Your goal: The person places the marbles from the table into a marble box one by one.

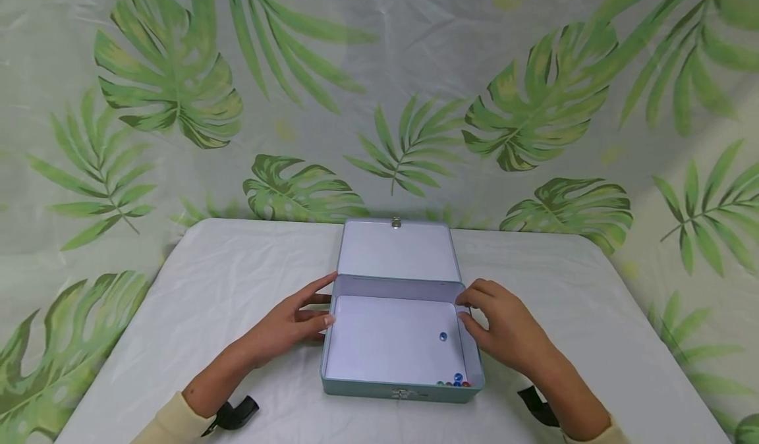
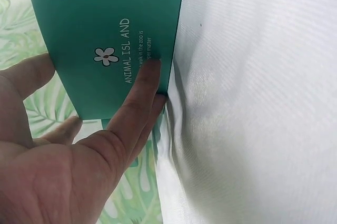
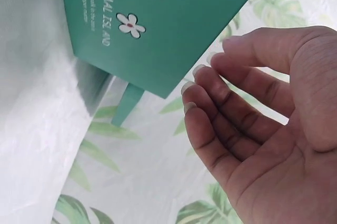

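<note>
A green tin box with a white inside stands on the table, its lid tipped back. A blue marble lies on the box floor toward the right. Several blue, green and red marbles are gathered in its near right corner. My left hand rests against the left wall, fingers spread and fairly straight along the printed side. Over the right rim, my right hand has its fingertips loosely bent. No object shows between its fingers in the right wrist view.
A white cloth covers the table on both sides of the box. Behind the table hangs a leaf-patterned sheet. A metal latch sits on the box front, and a clasp on the lid's far edge.
</note>
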Action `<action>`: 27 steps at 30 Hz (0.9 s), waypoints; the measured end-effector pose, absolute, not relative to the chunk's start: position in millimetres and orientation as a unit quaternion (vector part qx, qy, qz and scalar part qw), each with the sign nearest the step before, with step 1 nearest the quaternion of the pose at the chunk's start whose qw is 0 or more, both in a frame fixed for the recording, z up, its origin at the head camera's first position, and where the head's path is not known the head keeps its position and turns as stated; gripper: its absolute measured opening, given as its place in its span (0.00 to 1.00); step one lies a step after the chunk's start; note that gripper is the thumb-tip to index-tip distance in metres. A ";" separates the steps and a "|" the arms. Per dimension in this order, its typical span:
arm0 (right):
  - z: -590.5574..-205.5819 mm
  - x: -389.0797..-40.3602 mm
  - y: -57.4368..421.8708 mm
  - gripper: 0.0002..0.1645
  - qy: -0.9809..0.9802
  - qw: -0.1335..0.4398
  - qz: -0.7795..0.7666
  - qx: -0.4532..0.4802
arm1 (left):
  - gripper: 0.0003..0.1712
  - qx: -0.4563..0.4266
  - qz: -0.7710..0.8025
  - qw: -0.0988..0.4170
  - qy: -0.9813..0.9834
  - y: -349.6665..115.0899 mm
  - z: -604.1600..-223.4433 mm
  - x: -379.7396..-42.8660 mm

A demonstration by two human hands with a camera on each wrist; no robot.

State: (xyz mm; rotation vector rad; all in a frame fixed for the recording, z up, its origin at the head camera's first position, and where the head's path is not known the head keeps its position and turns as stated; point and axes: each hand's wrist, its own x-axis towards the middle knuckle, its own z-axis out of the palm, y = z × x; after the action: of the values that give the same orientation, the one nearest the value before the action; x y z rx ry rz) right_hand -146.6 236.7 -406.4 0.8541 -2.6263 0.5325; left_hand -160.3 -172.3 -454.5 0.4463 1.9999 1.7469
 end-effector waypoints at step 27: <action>-424.0 -158.1 305.8 0.14 -0.922 0.264 0.192 0.210 | 0.46 0.174 0.589 0.188 0.766 -173.0 -454.5 -163.0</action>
State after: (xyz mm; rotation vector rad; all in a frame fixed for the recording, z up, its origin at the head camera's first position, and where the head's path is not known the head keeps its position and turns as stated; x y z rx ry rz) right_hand -158.1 305.8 -424.0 0.5670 -2.4911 0.5199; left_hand -163.0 -173.0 -454.5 0.4891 2.1557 1.6586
